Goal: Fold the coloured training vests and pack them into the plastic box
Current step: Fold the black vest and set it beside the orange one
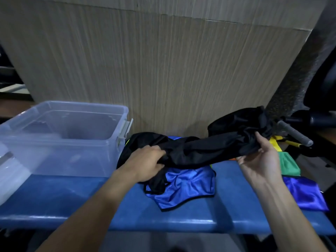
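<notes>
Both hands, left hand (149,160) and right hand (260,157), pinch the bunched black fabric vest (209,148), centre frame; light, limp, slippery — best held at the shoulder straps.

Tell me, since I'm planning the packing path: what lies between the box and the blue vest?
In the head view, the left hand gripping the black vest, between box and blue vest.
</notes>
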{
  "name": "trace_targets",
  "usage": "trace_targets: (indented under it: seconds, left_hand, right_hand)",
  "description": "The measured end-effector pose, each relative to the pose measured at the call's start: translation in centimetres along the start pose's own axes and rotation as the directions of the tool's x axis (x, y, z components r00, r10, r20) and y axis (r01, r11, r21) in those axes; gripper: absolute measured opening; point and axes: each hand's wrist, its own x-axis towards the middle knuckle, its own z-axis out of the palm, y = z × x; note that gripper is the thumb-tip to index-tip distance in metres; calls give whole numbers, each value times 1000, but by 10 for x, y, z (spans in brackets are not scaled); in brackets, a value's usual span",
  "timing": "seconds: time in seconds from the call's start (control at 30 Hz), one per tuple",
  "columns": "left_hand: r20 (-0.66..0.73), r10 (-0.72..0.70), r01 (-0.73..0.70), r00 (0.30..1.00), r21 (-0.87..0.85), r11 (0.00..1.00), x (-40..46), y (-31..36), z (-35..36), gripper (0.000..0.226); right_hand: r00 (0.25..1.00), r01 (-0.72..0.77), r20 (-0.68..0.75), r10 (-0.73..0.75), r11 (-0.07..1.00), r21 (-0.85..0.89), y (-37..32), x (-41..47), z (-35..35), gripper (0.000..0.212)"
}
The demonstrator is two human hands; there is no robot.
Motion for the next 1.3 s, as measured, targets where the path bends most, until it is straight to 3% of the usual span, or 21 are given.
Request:
trace_targets:
  seconds: [0.07,0.1,0.13,0.2,0.27,0.33,0.4,0.47,0.57,0.63,0.8,0.93,1.0,1.07,1.13,1.2,1.23,1.3]
  left_hand:
    - [-109,-3,-35,994,-347,937,2,-5,-8,12]
    - [-112,-25,-42,993,-560,828,2,-1,-15,21]
    - [-96,-45,-43,994,-758,651,1,5,-22,29]
    - [-41,-83,-17,996,-962,272,-2,21,-36,40]
    - [-14,-106,-10,994,-999,35,-6,35,-49,42]
    - [34,-133,17,991,-992,-127,-6,45,-57,42]
    - [90,-149,53,985,-970,-237,-3,51,-61,46]
    - [129,-125,88,984,-952,-294,2,54,-59,50]
    - [131,-100,92,986,-940,-327,6,54,-58,55]
    - [125,-83,99,989,-958,-270,7,51,-56,54]
    - [109,-151,145,982,-957,252,2,36,-55,49]
    - [194,11,151,981,-797,584,-10,45,-53,52]
    - [206,20,140,978,-727,672,-10,56,-43,39]
    - [138,-55,143,989,-785,603,-6,59,-39,20]
    - [38,-208,117,977,-916,384,-3,52,-45,8]
    - [-91,-374,-13,923,-979,205,-2,38,-55,4]
    - [-152,-446,-84,882,-982,167,-3,31,-59,7]
    - [-264,-555,-190,789,-963,189,-4,17,-65,11]
  right_hand:
    - [998,7,-63,-14,994,-109,2,7,-10,20]
    - [995,-12,-101,-13,971,-238,5,9,-13,14]
    - [992,-52,-124,3,918,-394,8,11,-16,9]
    - [990,-137,-110,88,780,-611,17,8,-18,12]
    - [996,-75,-30,80,646,-760,24,-1,-14,33]
    - [977,142,203,59,529,-836,27,-14,-5,61]
    - [871,292,453,189,542,-788,33,-28,5,86]
    - [798,297,533,282,586,-754,43,-37,13,92]
    - [859,266,475,193,624,-735,57,-43,19,45]
    - [932,201,345,110,636,-745,60,-40,20,18]
    - [992,28,110,59,754,-656,50,-33,20,21]
    - [997,-6,53,52,771,-637,50,-33,23,27]
    - [995,-48,39,96,761,-647,51,-34,26,30]
    - [991,-84,25,131,758,-647,48,-33,27,30]
    - [991,-103,-5,136,727,-678,41,-30,27,30]
    - [993,-107,-51,102,675,-730,33,-24,20,27]
    - [994,-112,-83,74,660,-743,30,-20,15,25]
    - [989,-119,-148,11,663,-739,23,-13,6,20]
